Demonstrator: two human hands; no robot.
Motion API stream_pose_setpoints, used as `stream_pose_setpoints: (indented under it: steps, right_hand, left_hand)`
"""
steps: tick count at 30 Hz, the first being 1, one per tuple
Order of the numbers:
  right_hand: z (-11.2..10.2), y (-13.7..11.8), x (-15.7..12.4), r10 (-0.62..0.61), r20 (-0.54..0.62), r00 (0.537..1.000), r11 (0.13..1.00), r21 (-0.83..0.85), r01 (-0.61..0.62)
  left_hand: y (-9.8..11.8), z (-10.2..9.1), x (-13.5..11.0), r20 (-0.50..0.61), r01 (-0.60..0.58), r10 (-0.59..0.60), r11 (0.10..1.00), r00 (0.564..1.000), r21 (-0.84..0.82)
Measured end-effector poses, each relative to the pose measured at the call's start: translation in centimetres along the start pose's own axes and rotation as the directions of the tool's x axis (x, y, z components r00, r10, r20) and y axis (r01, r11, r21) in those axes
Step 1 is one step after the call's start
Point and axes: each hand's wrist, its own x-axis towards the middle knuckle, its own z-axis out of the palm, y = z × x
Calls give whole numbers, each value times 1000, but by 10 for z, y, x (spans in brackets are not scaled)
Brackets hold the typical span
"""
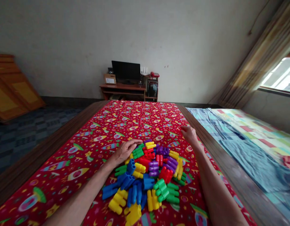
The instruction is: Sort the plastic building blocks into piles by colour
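Note:
Plastic building bricks with peg-like ends lie in a loose pile in front of me. Blue bricks point(134, 192), yellow bricks point(117, 201) and green bricks point(161, 190) fill the near side, while red bricks point(166, 174) and purple bricks point(153, 169) lie further back. My left hand point(126, 151) rests at the pile's far left edge, fingers stretched out beside a green brick point(138, 152). Apart from the pile, to its far right, is my right hand point(189, 133); its fingers are curled in, and no brick shows in them.
A red patterned cloth point(88, 169) covers the long table, whose wooden edges point(50, 150) show on both sides. Beyond it stands a desk point(126, 87) with a monitor point(126, 71). A bed point(250, 141) adjoins the right side; a wooden cabinet point(13, 88) stands left.

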Motion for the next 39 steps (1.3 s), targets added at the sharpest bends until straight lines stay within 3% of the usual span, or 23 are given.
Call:
stream_pose_setpoints:
  steps: [3,7,11,14,16,17,18,20,22,23,26,28,30,32,35,37,39]
  right_hand:
    - [-12,20,2,59,-231,971,968,-224,-112]
    - [-12,29,1,86,-269,959,947,-277,-163]
    - [-12,15,5,69,-300,951,925,-338,-174]
    - [-6,-16,4,30,-187,982,930,-354,-95]
    - [6,-44,-4,-35,63,997,958,-283,52]
    - [14,-59,-11,-90,229,969,965,-222,142]
    - [22,-73,-19,-158,396,905,960,-152,234]
    - [38,-97,-38,-279,645,711,929,-5,369]
    - [51,-113,-56,-355,756,551,893,99,439]
    - [55,-118,-63,-380,778,501,873,123,472]
    - [63,-118,-76,-417,802,427,780,75,621]
    - [66,-112,-79,-395,811,431,717,-21,697]
    - [69,-107,-79,-344,810,475,690,-125,713]
    - [70,-105,-78,-319,801,507,695,-167,699]
    - [67,-104,-69,-368,755,542,757,-95,646]
    - [59,-101,-56,-391,674,627,818,-59,573]
    - [48,-91,-38,-359,554,751,876,-78,477]
  left_hand:
    - [-1,0,1,-11,-11,11,1000,1000,-3]
    - [1,1,1,-25,-1,1,1000,1000,-5]
    - [0,1,0,-20,2,-2,1000,1000,-1]
    - [-4,0,0,-11,-6,6,1000,1000,11]
    - [-6,0,0,-7,-3,3,1000,1000,26]
    - [-7,-1,0,-4,1,-1,1000,1000,30]
    - [-7,-1,0,-2,4,-4,999,1000,33]
    - [-6,-2,0,3,4,-5,999,1000,47]
    - [-4,-2,0,1,-1,1,997,1000,71]
    - [-3,-2,0,-1,-3,3,997,1000,83]
    - [-2,-2,0,-8,-11,12,996,1000,89]
    - [-1,-1,0,-7,-20,21,997,1000,74]
    - [0,-1,0,-5,-30,30,998,1000,50]
    - [0,-1,-1,0,-35,35,999,999,27]
    - [1,0,-1,-7,-37,37,999,999,8]
    - [1,0,-1,-9,-33,33,999,999,3]
    - [1,0,-1,-7,-30,30,1000,1000,2]
